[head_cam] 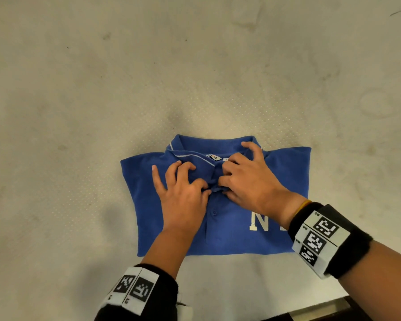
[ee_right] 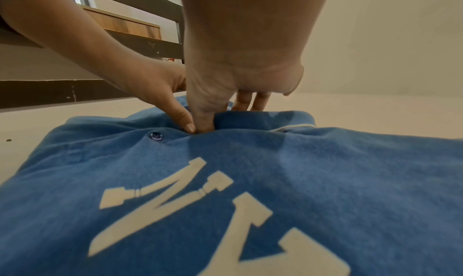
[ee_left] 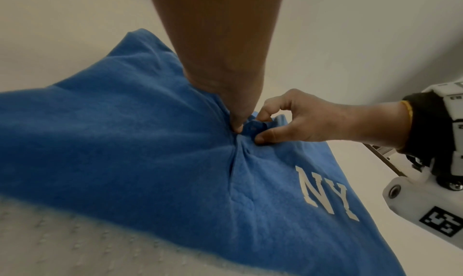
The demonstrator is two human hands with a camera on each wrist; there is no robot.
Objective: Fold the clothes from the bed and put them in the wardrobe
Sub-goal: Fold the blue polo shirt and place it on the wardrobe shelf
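A blue polo shirt (head_cam: 218, 205) lies folded into a rectangle on the bed (head_cam: 79, 112), front up, collar away from the person, with white "NY" lettering (ee_left: 325, 195) on the chest. Both hands meet at the top of the placket: the left hand (head_cam: 183, 195) and the right hand (head_cam: 250, 181) each pinch the cloth just below the collar (head_cam: 195, 156), thumbs and forefingers curled onto it (apparently closing or straightening the top button; one button (ee_right: 156, 136) lower down shows fastened). So the step in hand looks like tidying a shirt already folded. Next would come letting go, sliding both hands under the bundle and carrying it flat to the wardrobe, which is not in view.
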